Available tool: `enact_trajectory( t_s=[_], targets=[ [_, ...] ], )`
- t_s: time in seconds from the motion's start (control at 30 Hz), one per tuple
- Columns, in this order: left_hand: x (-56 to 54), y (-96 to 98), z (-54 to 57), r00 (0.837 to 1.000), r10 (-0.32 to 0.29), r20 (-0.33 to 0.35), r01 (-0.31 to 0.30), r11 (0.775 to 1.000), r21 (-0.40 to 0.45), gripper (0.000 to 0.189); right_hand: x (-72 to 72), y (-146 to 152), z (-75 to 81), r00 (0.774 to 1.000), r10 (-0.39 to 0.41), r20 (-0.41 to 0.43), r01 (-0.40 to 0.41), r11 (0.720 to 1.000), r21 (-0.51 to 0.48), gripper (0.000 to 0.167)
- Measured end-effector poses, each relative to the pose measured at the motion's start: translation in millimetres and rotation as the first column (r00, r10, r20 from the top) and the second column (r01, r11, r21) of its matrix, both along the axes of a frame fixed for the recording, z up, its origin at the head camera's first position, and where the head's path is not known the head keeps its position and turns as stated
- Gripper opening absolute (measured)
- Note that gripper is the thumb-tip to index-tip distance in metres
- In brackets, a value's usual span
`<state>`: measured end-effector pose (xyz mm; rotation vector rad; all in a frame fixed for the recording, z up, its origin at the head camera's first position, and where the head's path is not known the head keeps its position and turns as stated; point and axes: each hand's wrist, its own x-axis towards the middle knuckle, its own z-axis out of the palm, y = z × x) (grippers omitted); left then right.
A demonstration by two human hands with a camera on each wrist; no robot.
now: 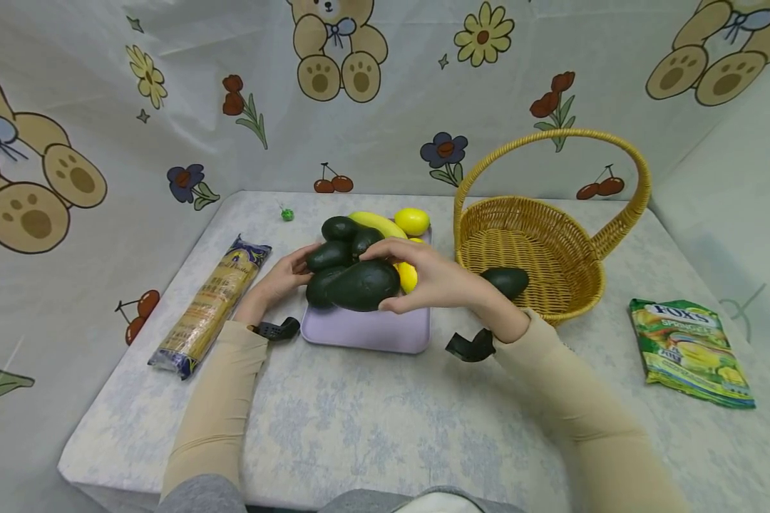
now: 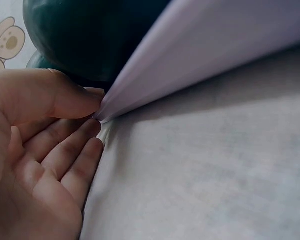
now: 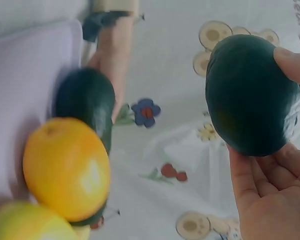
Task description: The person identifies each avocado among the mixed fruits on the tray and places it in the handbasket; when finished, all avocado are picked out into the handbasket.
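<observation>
A dark green avocado [image 1: 367,285] is held between the thumb and fingers of my right hand [image 1: 433,276], above the front left of a lilac tray [image 1: 372,333]. The right wrist view shows this avocado [image 3: 252,95] raised apart from the other fruit. My left hand [image 1: 281,279] is at the tray's left side, its thumb and fingers pinching the tray rim [image 2: 135,75]. Several more avocados [image 1: 329,256] lie in the tray beside that hand. Behind and to their right are a banana [image 1: 378,223], a yellow lemon [image 1: 412,221] and an orange-yellow fruit [image 1: 407,276].
A wicker basket [image 1: 520,214] with a tall handle stands right of the tray, one avocado [image 1: 507,281] at its front left. A long pasta packet [image 1: 214,306] lies on the left, a green Fox's candy bag [image 1: 693,353] far right. A small green object [image 1: 286,214] sits at the back.
</observation>
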<state>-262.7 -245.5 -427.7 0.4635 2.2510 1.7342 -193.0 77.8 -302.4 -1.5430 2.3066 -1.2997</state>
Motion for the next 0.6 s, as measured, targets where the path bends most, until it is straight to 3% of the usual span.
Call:
enact_trajectory(
  t_s=[0.33,0.6],
  targets=[
    [-1.4,1.6,-1.1,1.000,0.002,0.004,-0.002,1.000,-0.024,0.068,-1.8,68,18.4,0.992,-0.119,0.039,0.118,0.993,0.011,0.060],
    [-1.3,-2.1,-3.6,0.999,-0.029,-0.045,0.029,1.000,0.006,0.067,-13.3,131,23.2,0.962,-0.259,0.088,0.252,0.964,0.079,0.059]
  ],
)
